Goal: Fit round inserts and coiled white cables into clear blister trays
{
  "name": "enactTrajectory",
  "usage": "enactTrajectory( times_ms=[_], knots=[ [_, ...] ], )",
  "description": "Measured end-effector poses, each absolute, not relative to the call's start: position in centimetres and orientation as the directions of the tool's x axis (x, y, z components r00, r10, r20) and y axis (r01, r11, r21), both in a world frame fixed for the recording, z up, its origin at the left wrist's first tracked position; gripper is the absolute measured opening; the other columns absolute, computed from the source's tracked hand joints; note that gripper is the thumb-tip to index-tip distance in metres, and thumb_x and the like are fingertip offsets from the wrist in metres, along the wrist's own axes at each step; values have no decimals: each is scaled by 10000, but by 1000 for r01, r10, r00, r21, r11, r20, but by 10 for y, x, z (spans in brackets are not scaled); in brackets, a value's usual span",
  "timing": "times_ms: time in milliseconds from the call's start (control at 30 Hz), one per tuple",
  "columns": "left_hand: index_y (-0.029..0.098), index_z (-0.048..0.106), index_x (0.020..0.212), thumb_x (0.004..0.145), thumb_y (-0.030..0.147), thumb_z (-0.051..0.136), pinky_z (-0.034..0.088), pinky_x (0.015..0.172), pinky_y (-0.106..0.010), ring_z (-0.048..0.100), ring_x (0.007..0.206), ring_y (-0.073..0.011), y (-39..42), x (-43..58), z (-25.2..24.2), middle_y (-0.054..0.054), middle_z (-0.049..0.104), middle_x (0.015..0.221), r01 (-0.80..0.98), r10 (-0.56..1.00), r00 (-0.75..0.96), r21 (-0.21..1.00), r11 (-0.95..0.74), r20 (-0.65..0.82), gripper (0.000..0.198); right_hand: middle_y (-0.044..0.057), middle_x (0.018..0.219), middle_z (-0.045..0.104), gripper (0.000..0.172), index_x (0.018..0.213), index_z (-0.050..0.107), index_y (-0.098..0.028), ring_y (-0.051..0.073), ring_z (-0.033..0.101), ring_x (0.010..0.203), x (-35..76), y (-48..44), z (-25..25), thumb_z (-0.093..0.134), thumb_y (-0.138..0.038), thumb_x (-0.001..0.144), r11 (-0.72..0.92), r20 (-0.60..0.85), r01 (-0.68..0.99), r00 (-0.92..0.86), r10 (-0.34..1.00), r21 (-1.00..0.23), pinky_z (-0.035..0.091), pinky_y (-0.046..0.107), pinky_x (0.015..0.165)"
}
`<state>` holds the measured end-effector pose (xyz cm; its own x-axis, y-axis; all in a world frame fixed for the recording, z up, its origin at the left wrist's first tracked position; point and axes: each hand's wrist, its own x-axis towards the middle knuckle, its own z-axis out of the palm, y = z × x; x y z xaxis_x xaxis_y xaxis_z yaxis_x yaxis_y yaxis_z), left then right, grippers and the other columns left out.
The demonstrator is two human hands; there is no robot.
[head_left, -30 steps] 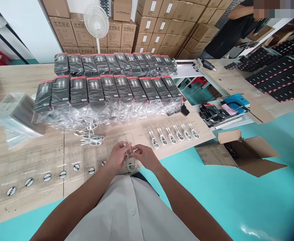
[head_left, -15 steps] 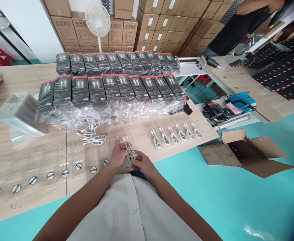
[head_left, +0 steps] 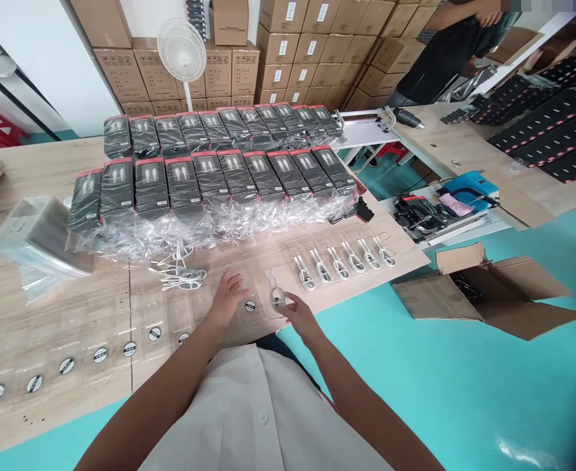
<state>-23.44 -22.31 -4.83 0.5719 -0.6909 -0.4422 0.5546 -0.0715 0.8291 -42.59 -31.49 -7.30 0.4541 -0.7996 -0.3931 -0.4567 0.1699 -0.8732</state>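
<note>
My right hand (head_left: 298, 315) pinches the lower edge of a coiled white charging cable (head_left: 275, 288) in a clear plastic tray, at the table's near edge. My left hand (head_left: 228, 296) is empty, fingers spread, above the table. Between the hands lies a clear tray with a round black-and-white label (head_left: 250, 306). To the right, several coiled cables (head_left: 340, 265) lie in a row in clear trays. A loose bundle of white cables (head_left: 184, 278) rests behind my left hand. More clear trays with round labels (head_left: 100, 355) line the table's left front.
Behind stand two rows of plastic-wrapped black boxes (head_left: 182, 183). A stack of clear plastic trays (head_left: 42, 229) is at left. An open carton (head_left: 484, 288) sits on the floor at right. Beyond are a fan (head_left: 182, 59), stacked cartons (head_left: 278, 46) and another person (head_left: 445, 52).
My hands have parted. The right one has carried the cable rightward toward the row, and the left has let go of it. A labelled tray now lies between them.
</note>
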Motion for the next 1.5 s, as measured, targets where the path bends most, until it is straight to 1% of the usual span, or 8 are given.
enactTrajectory(
  times_ms=[167, 333, 533, 767, 967, 1167, 1400, 1500],
  knots=[
    [221, 616, 1005, 666, 207, 720, 472, 844, -347, 622, 871, -188, -190, -166, -67, -55, 648, 989, 87, -499, 840, 962, -260, -212, 354, 141, 958, 685, 580, 1286, 541, -133, 340, 598, 1009, -441, -350, -74, 628, -296, 736, 54, -379, -703, 315, -870, -709, 451, 425, 783],
    [213, 662, 963, 746, 199, 632, 455, 832, -401, 582, 1016, -292, -164, -120, -72, -122, 611, 1131, -464, -618, 786, 644, -608, -17, 220, 151, 1387, 518, 487, 1328, 518, -213, 342, 402, 1305, -433, -337, -71, 515, -240, 843, -433, -198, -832, 516, -833, -347, 390, 484, 974],
    [246, 686, 869, 790, 183, 593, 469, 791, -368, 556, 1065, -292, -174, -107, -69, -94, 614, 1143, -655, -773, 632, 493, -572, -57, 137, 153, 1397, 505, 486, 1318, 547, -160, 316, 389, 1344, -412, -322, -73, 535, -266, 844, -491, -239, -686, 682, -691, -537, 368, 474, 1071],
    [236, 648, 885, 764, 229, 630, 474, 789, -351, 590, 858, -215, -166, -130, -31, -92, 560, 1226, -546, -805, 580, 793, -270, 125, 122, 103, 1173, 670, 396, 1132, 652, -196, 230, 634, 1035, -377, -314, -36, 557, -463, 856, 4, -401, -490, 708, -581, -872, 498, 345, 783],
    [277, 701, 816, 716, 102, 639, 448, 894, -394, 610, 984, -277, -172, -197, 0, -88, 666, 1106, -533, -969, 173, 844, 58, 177, 211, 65, 908, 706, 458, 1077, 682, -184, 141, 631, 723, -337, -304, 6, 628, -545, 801, 511, -491, -250, 766, -416, -823, 309, 198, 473],
    [254, 654, 1036, 777, 184, 630, 463, 909, -427, 569, 1102, -283, -172, -218, 11, -121, 595, 1214, -485, -914, 312, 871, 81, 259, 270, 29, 884, 692, 411, 1075, 683, -210, 104, 552, 633, -343, -311, 30, 744, -429, 733, 591, -411, -42, 757, -507, -806, 402, 233, 560],
    [191, 546, 923, 852, 458, 571, 543, 654, -340, 647, 825, -213, -188, -235, 17, -79, 633, 960, 358, -920, 244, 910, -210, -308, 278, 30, 924, 692, 390, 1077, 672, -228, 114, 573, 669, -353, -314, 41, 740, -426, 748, 512, -315, 45, 741, -593, -858, 410, 241, 558],
    [205, 525, 1009, 834, 453, 594, 552, 654, -348, 653, 899, -238, -192, -244, 22, -109, 612, 1106, 336, -899, 321, 923, -185, -297, 311, 29, 895, 686, 388, 1076, 661, -218, 123, 592, 692, -354, -314, 44, 720, -424, 753, 426, -297, 18, 691, -659, -905, 387, 226, 522]
  ],
)
